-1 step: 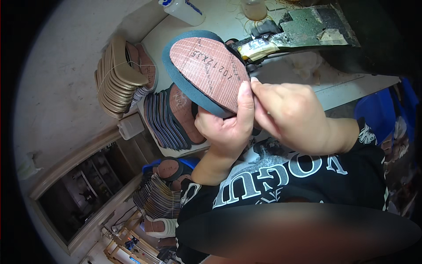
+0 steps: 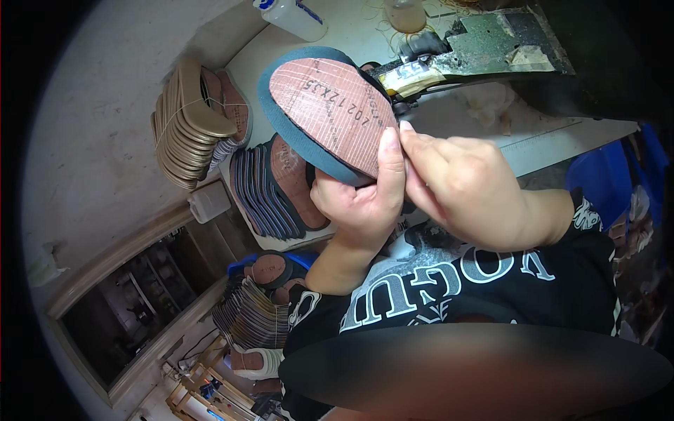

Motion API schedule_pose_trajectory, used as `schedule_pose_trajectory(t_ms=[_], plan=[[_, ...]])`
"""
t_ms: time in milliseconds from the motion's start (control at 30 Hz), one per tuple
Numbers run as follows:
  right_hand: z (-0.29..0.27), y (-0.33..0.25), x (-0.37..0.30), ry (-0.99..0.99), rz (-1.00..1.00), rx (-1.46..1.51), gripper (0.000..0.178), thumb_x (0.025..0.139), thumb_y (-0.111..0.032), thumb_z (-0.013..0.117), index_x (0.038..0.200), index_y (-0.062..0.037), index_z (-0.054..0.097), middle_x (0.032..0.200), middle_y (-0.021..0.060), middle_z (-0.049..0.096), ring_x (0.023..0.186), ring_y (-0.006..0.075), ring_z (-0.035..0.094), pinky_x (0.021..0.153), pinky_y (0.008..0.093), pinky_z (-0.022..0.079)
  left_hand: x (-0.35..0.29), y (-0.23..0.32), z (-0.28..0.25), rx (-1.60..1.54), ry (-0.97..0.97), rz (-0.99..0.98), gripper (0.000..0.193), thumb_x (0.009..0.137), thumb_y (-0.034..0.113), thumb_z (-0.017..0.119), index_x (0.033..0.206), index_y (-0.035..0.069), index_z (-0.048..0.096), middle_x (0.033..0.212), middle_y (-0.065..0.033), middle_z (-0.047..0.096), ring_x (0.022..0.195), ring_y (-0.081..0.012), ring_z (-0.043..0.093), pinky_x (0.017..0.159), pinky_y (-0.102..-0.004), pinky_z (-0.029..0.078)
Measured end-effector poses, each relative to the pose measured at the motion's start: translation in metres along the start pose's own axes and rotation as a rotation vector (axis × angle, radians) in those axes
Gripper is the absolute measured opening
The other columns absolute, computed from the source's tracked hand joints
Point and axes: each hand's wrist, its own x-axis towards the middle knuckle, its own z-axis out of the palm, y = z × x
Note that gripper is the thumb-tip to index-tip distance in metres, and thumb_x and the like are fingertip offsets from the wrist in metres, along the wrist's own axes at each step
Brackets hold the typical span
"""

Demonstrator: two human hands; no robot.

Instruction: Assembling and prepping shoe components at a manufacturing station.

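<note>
My left hand grips an insole from the near side, thumb along its right edge. The insole has a reddish-brown lined board face turned up and a dark teal fabric border. My right hand is closed in a pinch at that same right edge, close to my left thumb. What lies between its fingertips is too small or hidden to make out. Just beyond my fingertips, the insole's right edge meets the dark working end of a machine with a worn green arm. The insole hides part of that end.
On the white table a bundle of gold insoles and a stack of dark-edged insoles stand at left. A white bottle and a jar are at the back. More stacked insoles sit lower left, a blue container at right.
The insole has shifted very slightly toward the left and away, with my left hand still on it. My right hand stays pinched at its edge.
</note>
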Motion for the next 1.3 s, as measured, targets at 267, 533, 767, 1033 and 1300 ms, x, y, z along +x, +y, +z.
schedule_pose_trajectory(t_ms=[267,533,767,1033,1300], plan=[[-0.038,0.015,-0.012,-0.136,0.127,0.475,0.063,0.076,-0.004,0.068,0.133,0.0032,0.044,0.115,0.0162,0.063,0.092,0.0204,0.062,0.083,0.0272,0.045,0.027,-0.011,-0.007,-0.307,0.120,-0.129,0.023,0.089,0.004,0.059,0.110,-0.005,0.055,0.102,-0.0102,0.064,0.089,-0.0138,0.062,0.081,-0.0250,0.049],[0.005,0.042,-0.031,-0.116,0.648,1.575,0.060,0.087,-0.046,0.062,0.121,0.0008,0.046,0.096,0.0026,0.057,0.082,0.0062,0.052,0.077,0.0199,0.044,0.033,-0.010,0.004,-0.672,0.031,-0.453,0.026,0.091,0.006,0.059,0.114,-0.005,0.056,0.104,-0.0103,0.065,0.088,-0.0127,0.063,0.080,-0.0250,0.050],[0.024,0.062,-0.010,-0.256,0.518,1.770,0.038,0.095,-0.037,0.055,0.107,-0.0005,0.058,0.080,0.0024,0.061,0.065,0.0069,0.059,0.058,0.0192,0.049,0.024,0.000,-0.005,-0.692,-0.061,-0.628,0.030,0.088,0.005,0.059,0.115,-0.006,0.054,0.104,-0.0121,0.065,0.088,-0.0144,0.064,0.081,-0.0266,0.051],[0.040,0.051,0.000,-0.501,0.511,1.988,0.039,0.088,-0.033,0.066,0.108,-0.0008,0.059,0.085,0.0031,0.063,0.065,0.0081,0.061,0.057,0.0208,0.052,0.016,0.011,-0.012,-0.608,-0.099,-0.585,0.031,0.086,0.005,0.062,0.114,-0.005,0.054,0.105,-0.0111,0.064,0.091,-0.0140,0.062,0.084,-0.0268,0.048],[0.019,0.049,0.010,-0.285,0.603,1.540,0.027,0.089,-0.025,0.065,0.077,-0.0004,0.068,0.067,0.0020,0.063,0.056,0.0062,0.056,0.051,0.0192,0.044,0.016,0.001,-0.002,-0.349,0.065,-0.328,0.031,0.089,0.010,0.056,0.117,-0.005,0.052,0.103,-0.0110,0.063,0.089,-0.0146,0.061,0.081,-0.0257,0.048]])
